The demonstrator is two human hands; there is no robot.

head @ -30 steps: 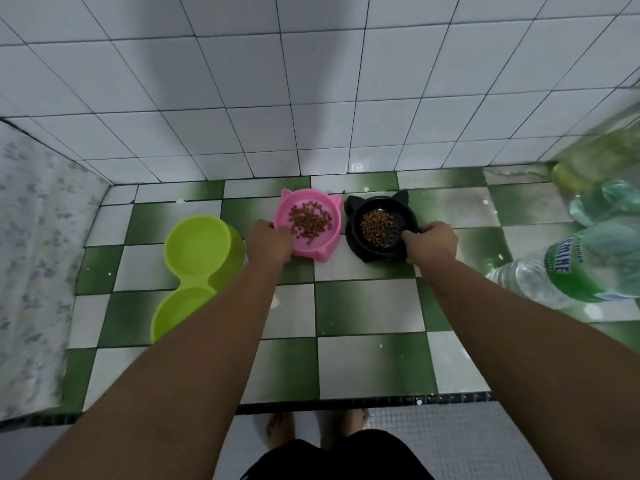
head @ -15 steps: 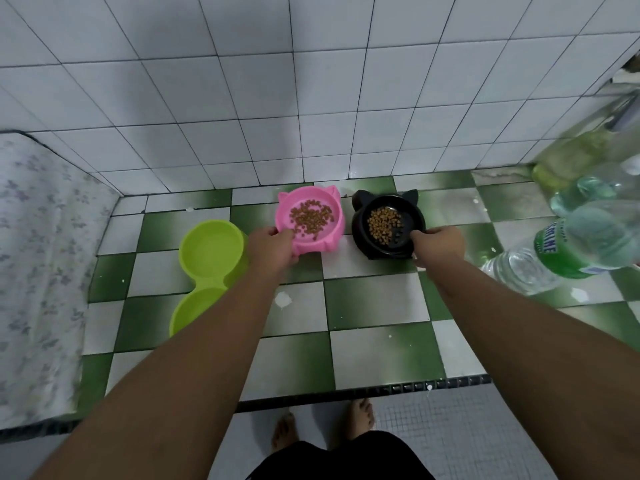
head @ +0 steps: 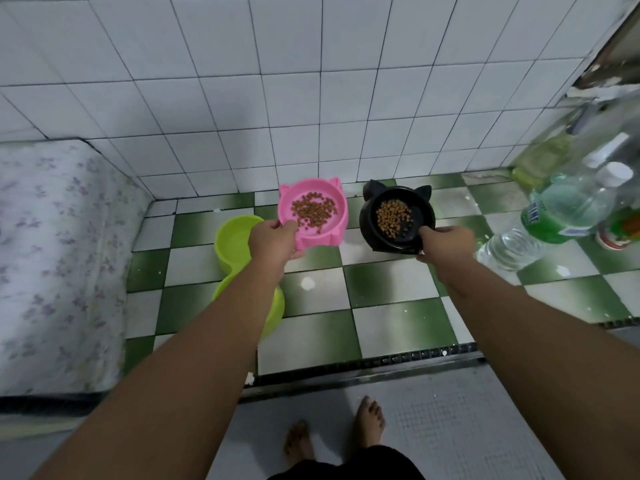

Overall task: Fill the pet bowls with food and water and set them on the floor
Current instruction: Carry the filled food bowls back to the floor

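Head camera, looking down past two bare forearms.

Centre frame: the left hand (head: pixel 273 239) grips a pink bowl (head: pixel 313 209) with cat ears. Its thumb lies over the bowl's lower-left rim and its fingers curl underneath. The bowl holds brown kibble and tips slightly toward the hand.

Just right of it, the right hand (head: pixel 446 242) pinches a black bowl (head: pixel 396 216), also eared and holding kibble, at its lower-right rim. Each bowl lies up-frame of its own hand, and the two bowls are near each other but apart.

Both appear to be held just above a green-and-white checked ledge (head: pixel 391 323). A lime double bowl (head: pixel 239 240) rests on that ledge, partly behind the left forearm; whether it holds water cannot be told.

The grey floor (head: pixel 450 427) fills the bottom of the frame, below the ledge's dark edge, where bare feet (head: pixel 370 415) stand. The coming move likely turns on this: the floor lies down-frame of both grips, toward the person, so each bowl must travel back over the edge and down, kept level.

Right edge: clear water bottles (head: pixel 554 220), blurred. Left edge: floral cloth (head: pixel 59 258).
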